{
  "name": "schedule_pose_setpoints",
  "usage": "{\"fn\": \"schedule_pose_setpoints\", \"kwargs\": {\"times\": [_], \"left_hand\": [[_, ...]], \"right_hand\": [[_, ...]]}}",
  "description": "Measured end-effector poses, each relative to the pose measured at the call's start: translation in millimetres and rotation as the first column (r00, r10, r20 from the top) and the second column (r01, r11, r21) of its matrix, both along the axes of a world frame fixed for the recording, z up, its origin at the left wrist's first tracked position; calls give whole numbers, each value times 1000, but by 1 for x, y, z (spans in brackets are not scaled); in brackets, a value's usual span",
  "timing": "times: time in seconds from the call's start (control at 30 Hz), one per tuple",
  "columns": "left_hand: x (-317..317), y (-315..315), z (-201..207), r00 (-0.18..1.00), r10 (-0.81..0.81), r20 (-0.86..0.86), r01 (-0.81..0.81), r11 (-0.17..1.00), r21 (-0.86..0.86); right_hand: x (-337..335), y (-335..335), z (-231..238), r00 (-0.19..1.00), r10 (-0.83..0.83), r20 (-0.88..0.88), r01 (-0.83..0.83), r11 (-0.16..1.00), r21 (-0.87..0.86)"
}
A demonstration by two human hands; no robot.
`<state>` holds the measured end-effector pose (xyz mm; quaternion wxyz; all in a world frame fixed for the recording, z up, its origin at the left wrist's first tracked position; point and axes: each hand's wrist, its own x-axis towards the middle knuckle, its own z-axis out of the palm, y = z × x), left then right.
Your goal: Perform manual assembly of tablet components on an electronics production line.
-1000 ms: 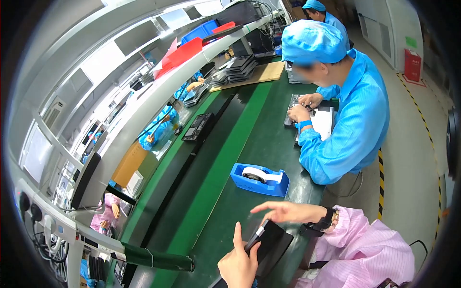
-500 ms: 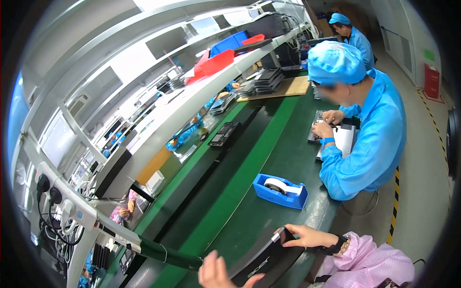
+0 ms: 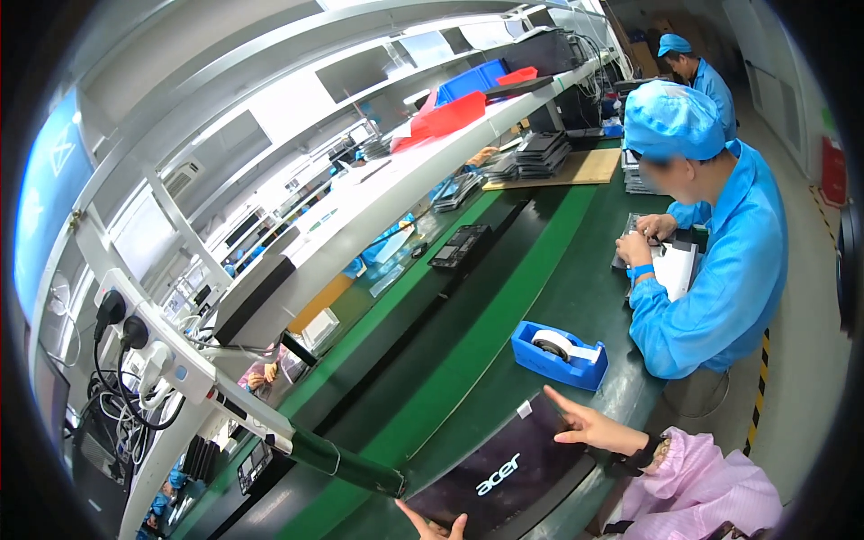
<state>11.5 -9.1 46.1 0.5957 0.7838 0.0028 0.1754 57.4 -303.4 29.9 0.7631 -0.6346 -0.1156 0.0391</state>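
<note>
A dark laptop lid (image 3: 526, 450) with a pale logo faces upward over the near part of the green bench. My left hand (image 3: 434, 526) grips its left edge between thumb and forefinger; the rest of that hand is cut off by the lower rim. At the opposite side my right hand (image 3: 601, 427) holds the right end, its thumb over the surface and forefinger stretched along the edge. A small white tape piece (image 3: 525, 409) sits on the far edge near the right hand. Whether a base lies beneath the lid is hidden.
Just beyond the lid stands a blue tape dispenser (image 3: 560, 355). A co-worker in blue (image 3: 711, 261) handles a laptop part at the right. A dark laptop chassis (image 3: 461, 246) rests on the bench's centre strip. A white post with sockets (image 3: 157, 346) rises at left.
The lid has turned so that its logo face shows more fully. My left hand has shifted lower at its left edge, and my right forefinger has straightened. The view has swung slightly left.
</note>
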Motion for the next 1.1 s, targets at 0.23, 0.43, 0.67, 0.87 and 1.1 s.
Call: {"fn": "schedule_pose_setpoints", "kwargs": {"times": [0.23,0.43,0.67,0.87,1.1], "left_hand": [[-21,-3,35,977,-153,-146,79,905,-418],[-34,-1,27,997,-73,-1,73,987,-142],[-23,14,-18,939,-280,-199,-54,450,-891],[-14,14,-26,932,-279,-234,-69,497,-865],[-5,24,3,986,165,-1,-164,984,66]], "right_hand": [[-4,-23,46,982,186,18,-181,971,-156],[-15,-35,29,912,268,-309,-275,961,22],[2,-25,-7,909,315,-274,-159,868,471],[8,-22,-18,909,330,-253,-158,837,524],[9,-19,-2,908,363,-209,-230,849,476]]}}
